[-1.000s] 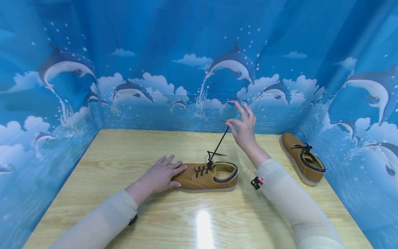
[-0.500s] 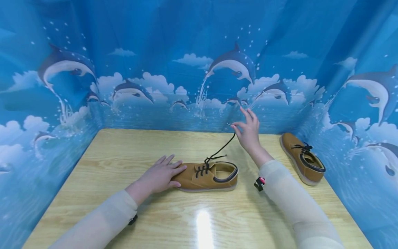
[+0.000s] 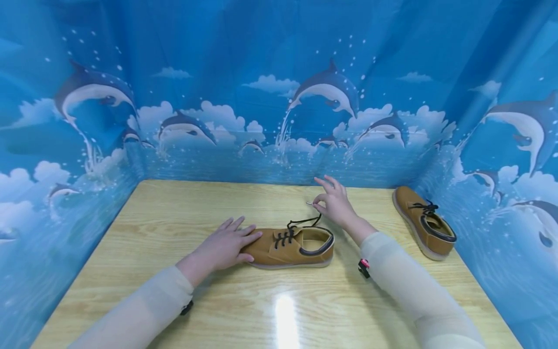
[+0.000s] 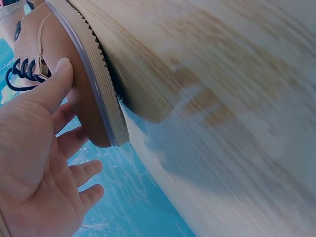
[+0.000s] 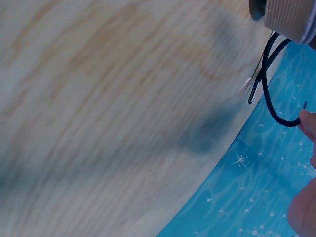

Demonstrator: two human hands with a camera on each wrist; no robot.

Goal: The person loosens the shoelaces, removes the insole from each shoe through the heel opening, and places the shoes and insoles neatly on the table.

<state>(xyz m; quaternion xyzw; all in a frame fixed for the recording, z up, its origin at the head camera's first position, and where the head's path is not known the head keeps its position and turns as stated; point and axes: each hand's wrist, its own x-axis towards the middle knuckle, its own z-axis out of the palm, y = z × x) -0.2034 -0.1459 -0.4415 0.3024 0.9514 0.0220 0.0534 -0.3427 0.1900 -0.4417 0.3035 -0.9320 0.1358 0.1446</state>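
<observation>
Wood-grain table (image 3: 235, 305) nearest me, glare streak on it. My left grip (image 3: 224, 245) holds the toe of the tan shoe (image 3: 289, 252) between thumb and first fingers, the others spread. Shoe sits sole down, toe left, heel right. Just past it, my right grip (image 3: 334, 203) pinches one end of the black lace (image 5: 266, 89) between thumb and index, tip poking out, other fingers raised; lace sags back to the shoe. I see a second tan shoe (image 3: 416, 220) far right, laces tied, then the dolphin backdrop (image 3: 235, 63).
</observation>
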